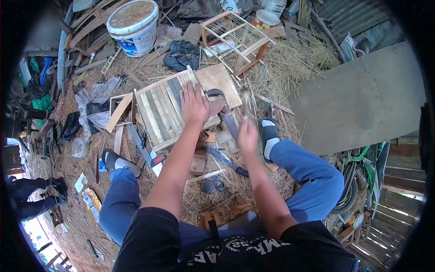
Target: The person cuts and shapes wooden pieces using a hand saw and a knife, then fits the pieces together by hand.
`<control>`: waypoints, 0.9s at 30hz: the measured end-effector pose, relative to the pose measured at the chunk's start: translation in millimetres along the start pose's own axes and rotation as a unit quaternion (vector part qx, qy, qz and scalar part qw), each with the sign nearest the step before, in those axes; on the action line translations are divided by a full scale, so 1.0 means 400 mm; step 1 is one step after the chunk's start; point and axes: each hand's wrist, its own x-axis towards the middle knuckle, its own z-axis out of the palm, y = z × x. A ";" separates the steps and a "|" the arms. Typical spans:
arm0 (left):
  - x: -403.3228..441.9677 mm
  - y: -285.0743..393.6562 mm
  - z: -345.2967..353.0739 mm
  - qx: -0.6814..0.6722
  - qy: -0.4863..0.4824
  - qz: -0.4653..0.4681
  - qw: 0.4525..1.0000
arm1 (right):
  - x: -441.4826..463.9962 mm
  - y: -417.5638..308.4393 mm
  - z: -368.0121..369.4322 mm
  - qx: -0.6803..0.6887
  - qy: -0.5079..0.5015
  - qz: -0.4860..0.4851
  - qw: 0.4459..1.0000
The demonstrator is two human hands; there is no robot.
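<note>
My left hand (195,105) lies with its fingers flat on a slatted wooden panel or box (157,111) and presses on its top near the right side. In my right hand (247,135), closed round the handle, is a hammer (245,102) held upward to the right of the panel. Beside the panel, between my hands, a wide-bladed knife (230,124) lies with a dark curved strap near it. A handsaw (139,141) with a red and black grip rests at the panel's lower left. Another long blade with a dark handle (223,159) lies on the straw-strewn ground below.
A white bucket (138,41) stands at the back left. Near the back lies a small wooden cage frame (235,38) with thin bars. A large flat board (358,99) covers the right side. Wood scraps and straw surround my feet. Another person's legs (34,197) show at far left.
</note>
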 end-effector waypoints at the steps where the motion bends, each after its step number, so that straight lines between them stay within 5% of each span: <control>1: -0.002 -0.002 0.005 -0.001 0.005 0.001 1.000 | 0.031 -0.062 -0.014 0.049 -0.001 -0.008 0.999; 7: -0.010 -0.003 0.008 0.002 0.003 0.006 1.000 | 0.070 -0.355 -0.106 0.233 0.026 -0.146 0.961; 9: -0.002 -0.009 0.008 0.005 0.009 0.005 1.000 | 0.030 -0.239 -0.044 0.055 0.104 -0.191 0.975; 11: -0.008 -0.003 0.004 -0.003 0.014 0.004 1.000 | -0.015 0.112 0.069 -0.129 -0.001 -0.141 0.982; 13: -0.014 -0.001 0.010 -0.001 0.014 0.007 1.000 | -0.103 0.173 0.054 -0.165 -0.053 0.098 0.980; 14: 0.001 -0.006 0.009 0.004 0.017 0.003 1.000 | -0.084 0.170 0.061 -0.163 -0.054 0.090 0.981; 19: 0.003 -0.005 0.006 -0.001 0.014 0.005 1.000 | -0.048 0.097 0.019 -0.128 -0.022 0.035 0.991; 27: -0.002 -0.010 0.014 0.009 0.023 0.006 1.000 | 0.086 -0.237 -0.041 0.214 0.007 -0.097 0.972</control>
